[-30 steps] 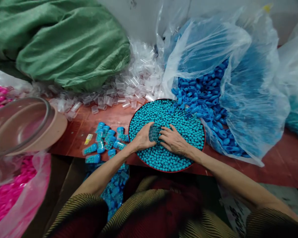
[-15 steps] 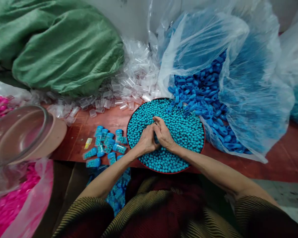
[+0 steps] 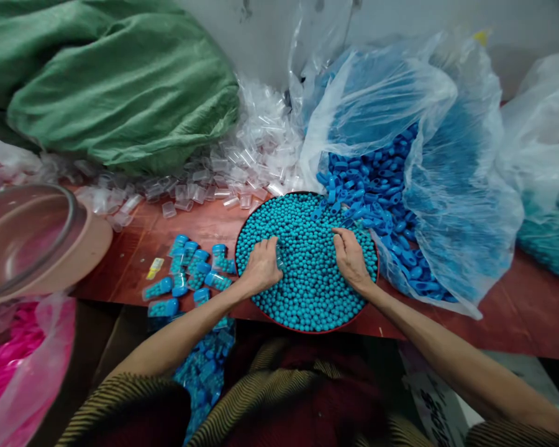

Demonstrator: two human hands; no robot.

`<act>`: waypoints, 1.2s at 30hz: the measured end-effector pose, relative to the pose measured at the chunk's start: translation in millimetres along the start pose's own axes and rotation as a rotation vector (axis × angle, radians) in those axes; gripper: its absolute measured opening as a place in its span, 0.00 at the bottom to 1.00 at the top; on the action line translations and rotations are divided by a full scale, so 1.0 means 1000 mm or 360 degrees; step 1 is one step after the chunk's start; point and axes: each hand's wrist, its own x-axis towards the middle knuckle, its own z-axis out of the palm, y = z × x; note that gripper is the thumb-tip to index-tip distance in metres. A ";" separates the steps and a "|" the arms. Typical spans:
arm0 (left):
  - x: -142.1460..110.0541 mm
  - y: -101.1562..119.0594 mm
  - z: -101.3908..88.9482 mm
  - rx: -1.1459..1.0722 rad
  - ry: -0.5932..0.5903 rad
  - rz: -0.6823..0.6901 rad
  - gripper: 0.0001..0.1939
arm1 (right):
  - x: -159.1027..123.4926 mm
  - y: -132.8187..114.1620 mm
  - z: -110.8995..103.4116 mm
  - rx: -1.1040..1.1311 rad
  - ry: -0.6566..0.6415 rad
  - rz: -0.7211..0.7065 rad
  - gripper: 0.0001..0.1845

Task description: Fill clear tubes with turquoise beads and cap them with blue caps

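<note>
Red worktop [image 3: 130, 251] carries it all: green bundle [image 3: 121, 93] over its back left, plastic bag [image 3: 466, 186] at back right. Round tray [image 3: 236, 253] sits mid front edge, full of teal beads. Bag mouth slumps onto its far rim, so blue caps [image 3: 366, 195] could slide in among the beads [image 3: 307, 292] if the bag sags

Left hand [image 3: 262, 267], over the tray's left part: fingers curled round a clear tube [image 3: 279, 253], count and contents hidden. Loose grip or a tilt could dump what's inside. Right hand [image 3: 351, 256], by the tray's right rim: fingers half curled, thumb close in, can't tell if it holds anything

Capped tubes [image 3: 198, 273] lie near the front edge, left of tray; a forearm sweep could knock some off
</note>
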 end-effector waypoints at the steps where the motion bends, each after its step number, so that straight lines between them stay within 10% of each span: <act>1: 0.003 -0.001 0.002 -0.0064 -0.0026 0.0017 0.36 | 0.002 0.002 0.005 0.0029 -0.0007 0.0051 0.20; 18: 0.026 0.009 0.042 -0.0841 0.0142 -0.0017 0.43 | 0.034 -0.005 0.054 0.1122 -0.0026 0.0829 0.28; 24: 0.036 0.014 0.054 -0.1110 0.0097 -0.0080 0.51 | 0.034 -0.016 0.057 0.0799 -0.0092 0.0522 0.29; 31: 0.046 -0.003 0.061 -0.0949 -0.0102 0.0553 0.34 | 0.019 -0.031 0.060 0.0069 -0.0468 -0.0172 0.29; 36: 0.031 -0.004 0.049 -0.0975 -0.0044 0.0260 0.43 | 0.042 -0.034 0.035 -0.0316 -0.0768 -0.0529 0.21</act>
